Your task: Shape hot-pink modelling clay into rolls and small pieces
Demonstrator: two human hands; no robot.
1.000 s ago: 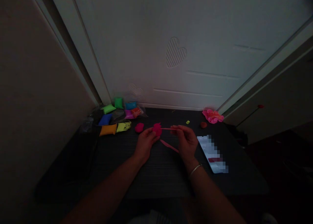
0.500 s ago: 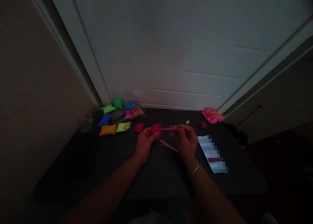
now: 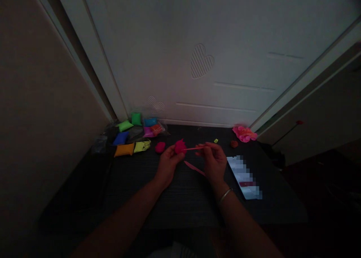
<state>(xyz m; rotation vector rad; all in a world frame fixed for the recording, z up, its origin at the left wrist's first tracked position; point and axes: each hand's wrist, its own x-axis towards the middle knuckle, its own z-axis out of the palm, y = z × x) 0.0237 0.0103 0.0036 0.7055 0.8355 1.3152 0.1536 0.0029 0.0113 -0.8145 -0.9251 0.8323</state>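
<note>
My left hand (image 3: 168, 164) is closed around a lump of deep pink modelling clay (image 3: 179, 146) with small points along its top edge. Between the thumb and fingers of my right hand (image 3: 214, 160) is a thin pink modelling tool (image 3: 193, 149), and its tip meets the right side of the clay. Below the hands a pink plastic knife (image 3: 194, 168) lies on the dark table, its right end hidden by my right hand. A second pink clay lump (image 3: 160, 147) rests just left of my left hand.
Several coloured clay packets, among them an orange one (image 3: 124, 150) and a blue one (image 3: 121, 138), lie at the back left of the table (image 3: 180, 201). To the right are a lit phone (image 3: 243, 177), a small reddish-brown lump (image 3: 234, 144), a yellow scrap (image 3: 216, 140) and a pink flower (image 3: 244, 134).
The clay has turned slightly in my left hand, so more points show on top. My right hand and the tool have shifted slightly left.
</note>
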